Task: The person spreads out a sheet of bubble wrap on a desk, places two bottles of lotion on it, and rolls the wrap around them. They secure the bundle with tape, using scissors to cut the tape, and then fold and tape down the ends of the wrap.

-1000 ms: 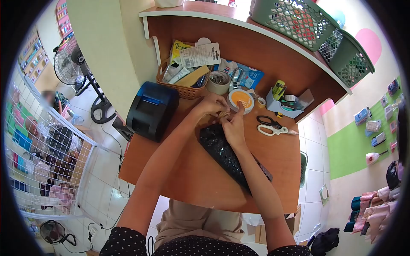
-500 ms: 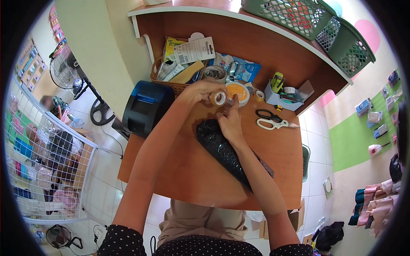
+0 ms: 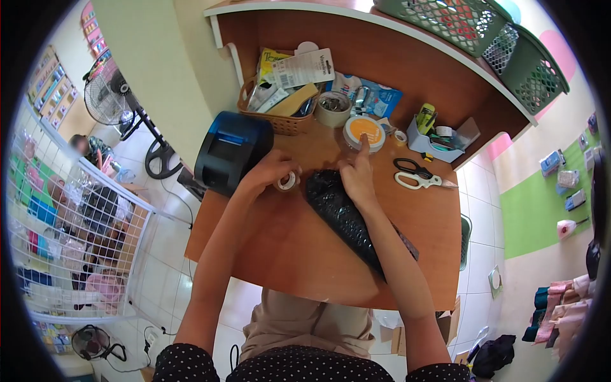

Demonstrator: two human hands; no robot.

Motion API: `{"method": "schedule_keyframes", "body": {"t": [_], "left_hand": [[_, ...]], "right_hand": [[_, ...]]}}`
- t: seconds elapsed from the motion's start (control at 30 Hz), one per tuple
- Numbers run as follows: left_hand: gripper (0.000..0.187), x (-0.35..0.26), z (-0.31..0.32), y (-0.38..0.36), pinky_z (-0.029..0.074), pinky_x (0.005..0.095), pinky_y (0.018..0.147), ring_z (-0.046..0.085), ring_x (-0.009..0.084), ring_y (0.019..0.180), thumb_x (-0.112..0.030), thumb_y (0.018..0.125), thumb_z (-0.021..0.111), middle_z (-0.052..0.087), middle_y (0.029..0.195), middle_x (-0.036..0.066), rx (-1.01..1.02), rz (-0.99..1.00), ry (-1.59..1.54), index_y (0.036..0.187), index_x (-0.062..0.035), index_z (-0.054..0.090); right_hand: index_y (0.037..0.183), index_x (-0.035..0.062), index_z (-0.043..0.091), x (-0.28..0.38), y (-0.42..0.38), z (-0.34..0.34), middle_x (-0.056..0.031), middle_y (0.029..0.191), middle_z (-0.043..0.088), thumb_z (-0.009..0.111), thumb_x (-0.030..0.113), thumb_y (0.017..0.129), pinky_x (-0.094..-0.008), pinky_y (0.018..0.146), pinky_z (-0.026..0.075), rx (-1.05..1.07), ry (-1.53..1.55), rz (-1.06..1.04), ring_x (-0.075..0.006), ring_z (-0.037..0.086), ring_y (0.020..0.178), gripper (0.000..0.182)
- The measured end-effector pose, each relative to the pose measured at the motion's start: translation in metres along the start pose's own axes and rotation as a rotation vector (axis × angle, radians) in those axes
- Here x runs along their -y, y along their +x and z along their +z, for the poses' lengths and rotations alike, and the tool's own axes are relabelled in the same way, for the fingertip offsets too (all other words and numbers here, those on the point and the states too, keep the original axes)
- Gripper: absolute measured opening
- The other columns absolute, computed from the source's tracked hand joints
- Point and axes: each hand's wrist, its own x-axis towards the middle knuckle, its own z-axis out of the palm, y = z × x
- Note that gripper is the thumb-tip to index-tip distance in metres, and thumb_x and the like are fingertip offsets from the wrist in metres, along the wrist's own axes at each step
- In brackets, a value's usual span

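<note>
My left hand (image 3: 270,172) is closed around a small roll of tape (image 3: 287,181), held low over the desk beside the black-and-blue box-shaped device (image 3: 213,156). My right hand (image 3: 358,175) stretches its index finger to the round white tub with an orange label (image 3: 363,127); the fingertip appears to touch it. The other fingers of that hand are bent, with nothing visible in them. Under my right hand and forearm lies a package wrapped in shiny black plastic (image 3: 340,213), slanting across the desk.
Scissors (image 3: 423,178) lie on the desk's right side. Behind them stands a light caddy (image 3: 433,149) with a cutter. A small tape roll (image 3: 400,136) sits by the tub. At the back are a wide tape roll (image 3: 333,114) and a full wicker basket (image 3: 280,123). A shelf (image 3: 382,35) overhangs the desk.
My left hand has moved toward me and left with the tape roll, away from the wide roll and the tub. My right index finger remains at the tub. The view has shifted slightly.
</note>
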Motion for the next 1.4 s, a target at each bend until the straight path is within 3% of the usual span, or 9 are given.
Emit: {"method": "schedule_keyframes", "body": {"t": [0.2,0.37,0.57,0.67,0.9,0.97,1.07,1.17,1.4], "left_hand": [[0.015,-0.032,0.009,-0.035,0.044,0.0223,0.057,0.059,0.0128,0.061,-0.013,0.082,0.054,0.061,0.068,0.005,-0.153,0.212,-0.031,0.08,-0.0002,0.06],[0.016,-0.079,0.034,-0.102,0.042,0.0202,0.054,0.056,0.0089,0.058,-0.018,0.081,0.06,0.058,0.069,0.003,0.489,0.369,-0.688,0.079,-0.0017,0.059],[0.025,-0.12,0.069,-0.156,0.035,0.0282,0.058,0.05,0.0166,0.06,-0.022,0.081,0.06,0.055,0.059,0.002,1.03,0.2,-0.902,0.069,-0.0009,0.059],[0.025,-0.12,0.087,-0.156,0.035,0.0289,0.058,0.051,0.0174,0.062,-0.022,0.083,0.059,0.056,0.063,0.003,1.282,0.361,-0.959,0.069,-0.0009,0.058],[0.002,-0.12,0.098,-0.169,0.031,0.0207,0.039,0.045,0.0128,0.041,-0.015,0.082,0.061,0.055,0.06,0.008,1.281,0.224,-1.045,0.081,-0.0143,0.062],[0.027,-0.122,0.092,-0.157,0.037,0.0293,0.06,0.052,0.0164,0.064,-0.023,0.084,0.058,0.057,0.069,0.006,1.191,0.343,-0.918,0.069,-0.0007,0.057],[0.026,-0.11,0.064,-0.134,0.045,0.0247,0.062,0.059,0.0143,0.07,-0.022,0.081,0.062,0.059,0.071,0.009,0.567,0.314,-0.584,0.075,0.0019,0.057],[0.017,-0.069,0.02,-0.049,0.047,0.0233,0.055,0.062,0.0148,0.058,-0.02,0.083,0.058,0.06,0.068,0.006,0.243,0.333,-0.372,0.077,-0.0043,0.054],[0.016,-0.037,0.008,0.013,0.046,0.0195,0.054,0.06,0.0108,0.059,-0.022,0.083,0.058,0.064,0.081,0.007,0.33,0.108,-0.25,0.078,-0.0062,0.056]], "right_hand": [[0.14,-0.0033,0.006,-0.03,0.013,0.008,-0.0166,0.092,0.063,0.048,0.005,0.072,-0.0282,0.084,0.043,-0.063,-0.044,-0.116,-0.022,0.061,0.087,0.08],[0.14,-0.0026,0.007,-0.021,0.006,0.004,-0.0154,0.089,0.064,0.048,0.003,0.071,-0.0271,0.082,0.044,0.004,0.095,-0.06,-0.0216,0.062,0.083,0.08],[0.139,-0.0067,0.004,-0.005,0.004,0.001,-0.0192,0.086,0.06,0.048,0.001,0.073,-0.031,0.076,0.046,0.031,0.053,-0.006,-0.025,0.061,0.079,0.08],[0.14,-0.0034,0.007,-0.005,0.002,0.003,-0.0188,0.09,0.061,0.048,0.001,0.072,-0.0297,0.077,0.046,-0.009,0.029,-0.032,-0.0234,0.062,0.079,0.08],[0.141,-0.0012,0.011,0.002,0.001,0.0,-0.0187,0.095,0.061,0.049,0.002,0.072,-0.0287,0.078,0.045,0.017,0.055,0.043,-0.0225,0.061,0.084,0.079],[0.141,-0.0011,0.01,0.007,-0.002,0.0,-0.018,0.095,0.061,0.048,0.003,0.073,-0.0283,0.078,0.044,0.013,0.053,0.042,-0.0221,0.06,0.085,0.078],[0.14,-0.0044,0.006,0.001,0.0,-0.001,-0.0185,0.093,0.06,0.045,-0.001,0.072,-0.0278,0.073,0.047,0.023,0.123,-0.009,-0.0224,0.061,0.08,0.078],[0.138,-0.0073,0.001,-0.008,0.004,0.002,-0.0208,0.09,0.059,0.041,-0.006,0.071,-0.028,0.066,0.051,0.033,0.272,-0.079,-0.023,0.063,0.074,0.078],[0.14,-0.0004,0.008,-0.021,0.014,-0.007,-0.0147,0.081,0.06,0.038,-0.01,0.069,-0.0264,0.068,0.046,0.157,0.332,-0.042,-0.0198,0.06,0.076,0.078]]}}
